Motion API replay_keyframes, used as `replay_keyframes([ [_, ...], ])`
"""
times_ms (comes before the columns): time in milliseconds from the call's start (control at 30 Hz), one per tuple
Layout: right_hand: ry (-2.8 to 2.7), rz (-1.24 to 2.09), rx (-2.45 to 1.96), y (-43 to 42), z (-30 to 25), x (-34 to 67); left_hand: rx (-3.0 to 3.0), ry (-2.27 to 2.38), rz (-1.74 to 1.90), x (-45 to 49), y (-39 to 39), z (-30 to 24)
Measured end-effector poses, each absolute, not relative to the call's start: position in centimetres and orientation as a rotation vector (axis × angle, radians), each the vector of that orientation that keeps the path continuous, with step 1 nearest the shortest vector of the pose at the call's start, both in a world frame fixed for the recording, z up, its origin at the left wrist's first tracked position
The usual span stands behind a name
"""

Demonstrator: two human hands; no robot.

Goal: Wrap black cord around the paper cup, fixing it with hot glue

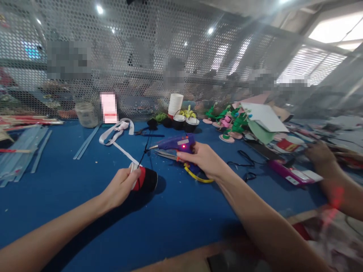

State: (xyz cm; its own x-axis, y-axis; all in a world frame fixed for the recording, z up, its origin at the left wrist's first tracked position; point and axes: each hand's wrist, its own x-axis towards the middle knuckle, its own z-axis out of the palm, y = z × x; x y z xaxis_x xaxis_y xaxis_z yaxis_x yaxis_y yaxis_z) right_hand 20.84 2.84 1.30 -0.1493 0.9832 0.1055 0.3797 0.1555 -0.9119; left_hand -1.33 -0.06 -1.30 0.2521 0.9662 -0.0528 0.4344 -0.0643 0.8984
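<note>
Blue table [176, 219]: left grip [120, 185] pinches cup [149, 180] jutting rightward, right grip [205, 160] holds glue gun [173, 142].

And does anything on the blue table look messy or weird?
A bit messy: the white ribbon lies in loose loops, trailing toward the cup in the left hand, and pale specks dot the table. Nothing looks clearly broken.

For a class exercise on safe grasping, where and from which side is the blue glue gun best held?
Probably by the handle below the body of the glue gun, coming from the right, where the right hand holds it. The slim metal nozzle points left toward the black cord at the red-and-black cup, so this side keeps the hand behind the tip.
</note>
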Motion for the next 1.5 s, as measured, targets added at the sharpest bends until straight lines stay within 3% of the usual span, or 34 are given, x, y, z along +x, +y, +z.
replay_keyframes([
  [333, -1.780, 0.454, -1.924, 10.4, -0.8, 22.1, 1.688, 1.279, 0.847, -1.5, -0.3, -1.4],
  [533, -1.790, 0.315, -1.941, 10.3, -0.8, 21.3, 1.727, 1.268, 0.855, -1.5, -0.3, -1.4],
  [633, -1.919, 0.405, -1.786, 8.2, 0.0, 19.0, 1.761, 1.248, 0.817, -1.6, -0.3, -1.5],
  [800, -2.140, 0.913, -1.350, 4.1, 0.2, 14.4, 1.916, 1.277, 0.747, -1.5, -0.7, -1.3],
  [967, -1.814, 1.158, -1.070, 2.4, 0.1, 12.9, 2.116, 1.201, 0.712, -1.2, -1.3, -0.8],
  [1500, -1.690, 0.840, -1.032, 2.4, 0.5, 15.5, 1.200, 1.242, 0.694, -0.5, -0.8, -0.3],
])
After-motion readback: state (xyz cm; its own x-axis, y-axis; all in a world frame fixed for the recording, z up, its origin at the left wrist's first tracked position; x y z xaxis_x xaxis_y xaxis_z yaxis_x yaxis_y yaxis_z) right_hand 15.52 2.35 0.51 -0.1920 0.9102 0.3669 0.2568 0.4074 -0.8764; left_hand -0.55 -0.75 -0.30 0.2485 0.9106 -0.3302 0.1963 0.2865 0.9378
